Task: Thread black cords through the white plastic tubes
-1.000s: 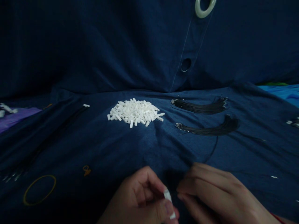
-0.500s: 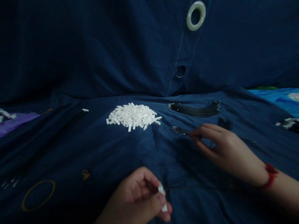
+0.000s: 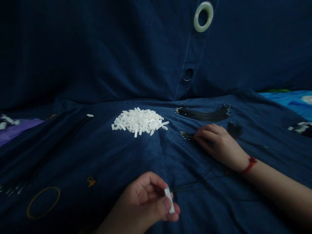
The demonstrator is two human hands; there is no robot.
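Observation:
My left hand (image 3: 146, 203) is low in the middle, pinching a small white plastic connector (image 3: 169, 200) between thumb and fingers, with thin black wires (image 3: 192, 185) trailing from it to the right. My right hand (image 3: 216, 143) reaches out over the nearer bundle of black wires (image 3: 186, 135), fingers curled down on its left end. A second black wire bundle (image 3: 203, 114) lies just beyond it. A heap of white connectors (image 3: 138, 121) sits on the dark blue cloth (image 3: 97, 152) left of the bundles.
A pale ring (image 3: 203, 16) hangs at the top on the blue cloth, with an eyelet (image 3: 187, 74) below it. A yellow rubber band (image 3: 43, 201) lies lower left, a finished black wire with white end (image 3: 89, 115) to the left, bright blue fabric (image 3: 290, 100) at right.
My right hand left my left hand, reached forward to the nearer wire bundle and settled its fingers on it. My left hand kept the white connector, tilting it slightly.

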